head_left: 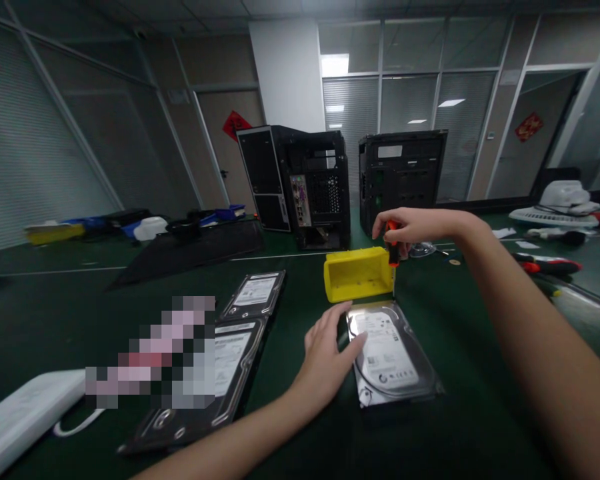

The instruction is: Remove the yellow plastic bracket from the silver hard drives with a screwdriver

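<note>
A silver hard drive (387, 353) with a white label lies flat on the green table. My left hand (325, 353) steadies it from the left, the thumb on the label and the fingers by its far left corner. In my right hand (405, 230) is a red and black screwdriver (393, 253), gripped by the handle and held upright. Its thin shaft points down at the drive's far right corner; whether the tip touches a screw is too small to tell. A yellow plastic bin (357, 275) lies just beyond the drive, its open side facing me.
Left of my hand lie a smaller drive (255, 293) and another drive (235, 360), partly blurred out. A white box-like device (25, 407) is at the near left. Two computer cases (307, 187) (403, 173) stand behind. Red-black pliers-like handles (550, 264) lie at right.
</note>
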A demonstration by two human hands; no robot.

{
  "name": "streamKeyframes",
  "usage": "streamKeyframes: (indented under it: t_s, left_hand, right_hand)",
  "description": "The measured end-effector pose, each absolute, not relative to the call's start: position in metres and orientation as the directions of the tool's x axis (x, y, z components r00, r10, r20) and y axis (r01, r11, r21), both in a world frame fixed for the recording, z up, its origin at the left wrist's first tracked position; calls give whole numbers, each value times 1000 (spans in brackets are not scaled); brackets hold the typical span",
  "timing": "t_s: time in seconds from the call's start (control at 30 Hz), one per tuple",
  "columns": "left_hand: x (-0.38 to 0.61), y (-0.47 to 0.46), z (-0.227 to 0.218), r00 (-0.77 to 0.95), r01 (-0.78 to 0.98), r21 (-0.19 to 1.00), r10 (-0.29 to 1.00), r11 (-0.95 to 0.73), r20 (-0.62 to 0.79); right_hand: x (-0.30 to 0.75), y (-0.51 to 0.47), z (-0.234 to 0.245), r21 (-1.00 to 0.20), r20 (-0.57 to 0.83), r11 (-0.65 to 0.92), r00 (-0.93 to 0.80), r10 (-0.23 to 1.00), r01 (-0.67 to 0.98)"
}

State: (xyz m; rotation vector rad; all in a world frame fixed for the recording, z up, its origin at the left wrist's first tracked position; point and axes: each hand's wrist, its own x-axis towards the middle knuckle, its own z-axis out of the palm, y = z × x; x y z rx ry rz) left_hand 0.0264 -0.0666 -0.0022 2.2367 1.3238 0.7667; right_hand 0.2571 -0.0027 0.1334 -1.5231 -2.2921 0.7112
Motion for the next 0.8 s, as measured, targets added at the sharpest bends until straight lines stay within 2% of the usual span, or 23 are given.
streamKeyframes:
  t_s: [0.2,0.37,0.5,0.7,0.8]
  left_hand:
    - [28,-57,-8,289,688,645,941,-331,175]
    - [33,-56,-11,327,757,543,930,-363,166]
    - [37,-57,-11,352,771,508,922,-383,160]
    - [35,-56,-12,365,758,520,916,-395,164]
    - [34,-55,-15,374,745,526,910,-410,179]
  right_hand:
    - [256,-9,137,-585,-69,291,-404,912,757]
    - [257,-5,136,-550,-41,289,-371,928,783]
    - [260,1,132,-492,-18,260,-309,951,831]
    - [263,-6,136,-608,-126,181,-320,939,773]
    - [261,-7,137,-596,-125,175,-306,944,783]
